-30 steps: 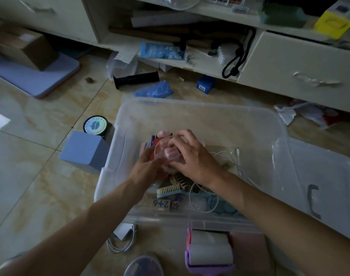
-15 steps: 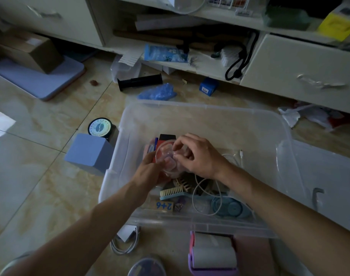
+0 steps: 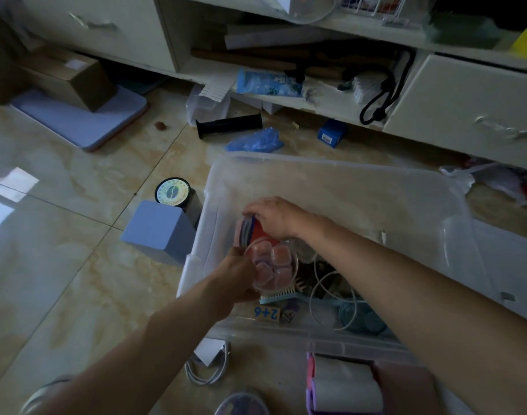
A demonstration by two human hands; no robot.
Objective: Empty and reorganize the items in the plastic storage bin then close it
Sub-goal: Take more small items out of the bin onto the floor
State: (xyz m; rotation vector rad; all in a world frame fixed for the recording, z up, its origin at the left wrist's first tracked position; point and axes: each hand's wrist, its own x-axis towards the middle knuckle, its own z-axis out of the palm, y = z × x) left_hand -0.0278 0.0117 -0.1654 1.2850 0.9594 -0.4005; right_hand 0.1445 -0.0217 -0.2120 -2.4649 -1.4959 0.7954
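Fingers of the left hand (image 3: 236, 277) were curled round a small clear tub (image 3: 272, 266), gripping it by the wall at its nine o'clock side and holding it above the near left part of the storage bin (image 3: 340, 181). Pinkish blocks filled the tub; it looked light and stiff, but smooth plastic is probably slippery, and with no lid that I could see it wanted keeping level. A grip round the wall seemed the sensible place.

At twelve o'clock from the tub, the right hand (image 3: 275, 217) pinched the top of a stack of flat red, blue and pink packets (image 3: 248, 232) standing on edge against the bin's left wall. These looked thin, light and a little floppy, likely to fan apart unless pinched all together near the top.

Lower in the bin, towards five o'clock from the tub, lay a pale blue comb (image 3: 278, 295), a card marked 2+6 (image 3: 266, 313), a loose white cable (image 3: 331, 283) and a teal round thing (image 3: 362, 320). The cable looked apt to snag whatever was lifted through it.

Around the bin was a glossy tiled floor (image 3: 61, 265), hard and slick. At nine o'clock of the bin stood a blue block (image 3: 157, 232) with a round tin (image 3: 172, 191) just behind it. At twelve o'clock were a black tube (image 3: 229, 125) and a blue bag (image 3: 254, 140), below a white shelf unit (image 3: 286, 97). At three o'clock lay the bin's clear lid (image 3: 508, 259), touching or just beside the bin.
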